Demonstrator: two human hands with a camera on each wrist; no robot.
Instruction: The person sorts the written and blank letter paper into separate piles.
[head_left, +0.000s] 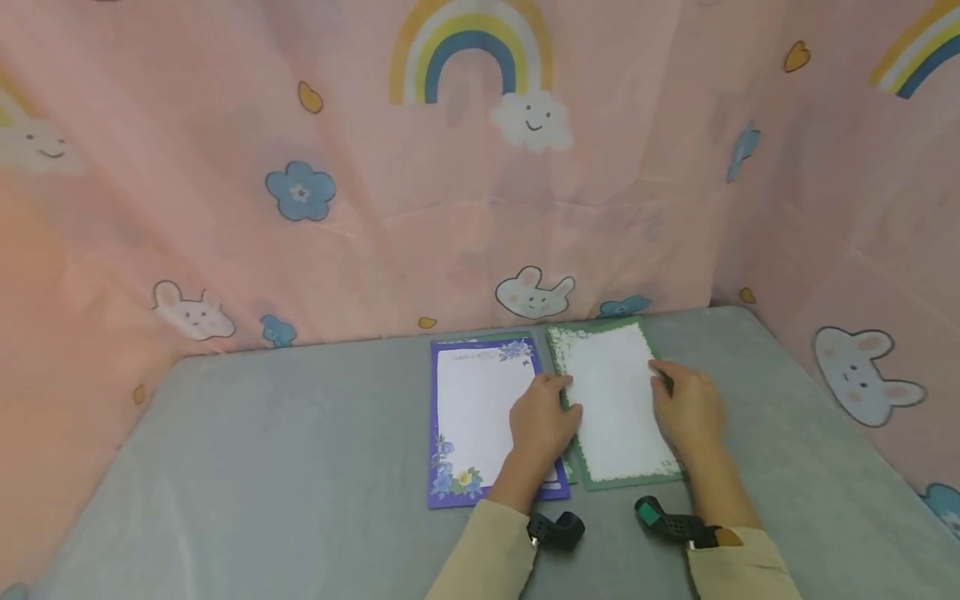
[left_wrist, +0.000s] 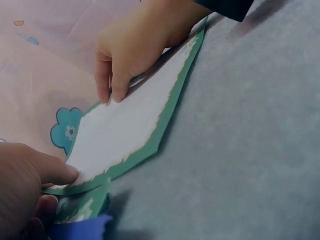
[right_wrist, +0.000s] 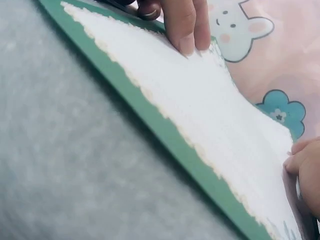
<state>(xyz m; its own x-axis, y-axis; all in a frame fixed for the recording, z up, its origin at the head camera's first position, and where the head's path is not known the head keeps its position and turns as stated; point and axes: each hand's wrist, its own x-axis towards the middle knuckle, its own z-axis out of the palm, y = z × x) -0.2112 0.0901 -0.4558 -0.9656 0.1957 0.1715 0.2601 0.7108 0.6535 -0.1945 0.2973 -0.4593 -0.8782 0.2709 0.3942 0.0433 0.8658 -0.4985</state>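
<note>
A green-bordered sheet of letter paper (head_left: 615, 404) with a white middle and leafy printed trim lies between both hands. My left hand (head_left: 542, 421) pinches its left edge; in the left wrist view the thumb lies on top, with other fingers curled at the edge. At the right edge, my right hand (head_left: 690, 408) pinches the sheet between thumb and finger. Left of it lies a purple-bordered sheet (head_left: 480, 417) with blue flowers, partly covered by my left hand and wrist. Another green sheet (left_wrist: 80, 210) peeks out from beneath the purple one.
A grey cloth-covered table (head_left: 285, 467) extends widely to the left and a little to the right. A pink printed curtain (head_left: 420, 208) hangs along the back and sides. Black wrist devices (head_left: 557, 531) sit on both wrists near the table surface.
</note>
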